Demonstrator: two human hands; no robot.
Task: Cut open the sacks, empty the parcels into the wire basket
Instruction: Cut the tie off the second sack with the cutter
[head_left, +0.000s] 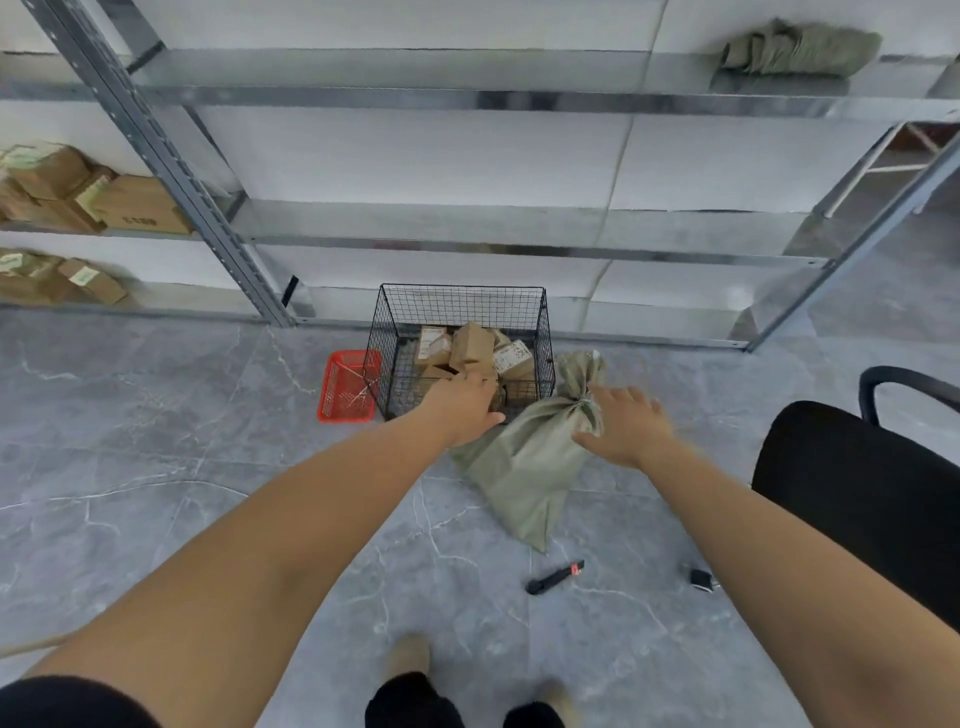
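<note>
Both hands are out over the grey-green woven sack (524, 467), which lies on the grey floor (156, 441), just right of the near corner of the black wire basket (462, 306). The right hand (623, 421) is wide open with fingers spread, right at the sack's tied neck (584, 402). The left hand (462, 402) looks open too, thumb out, by the sack's far left side and the basket's near rim. Neither hand holds anything.

I think the step is getting hold of a new sack, as this one is tied shut. Next it needs cutting, so a hand must pick up the black knife with a red spot (555, 576), which lies on the floor near the sack's bottom.

Brown cardboard parcels (472, 348) already sit in the wire basket. A small red plastic basket (348, 384) stands just left of it. A black chair (857, 493) is on the right. Folded sacks (800, 49) lie on the far metal shelf (467, 98).
</note>
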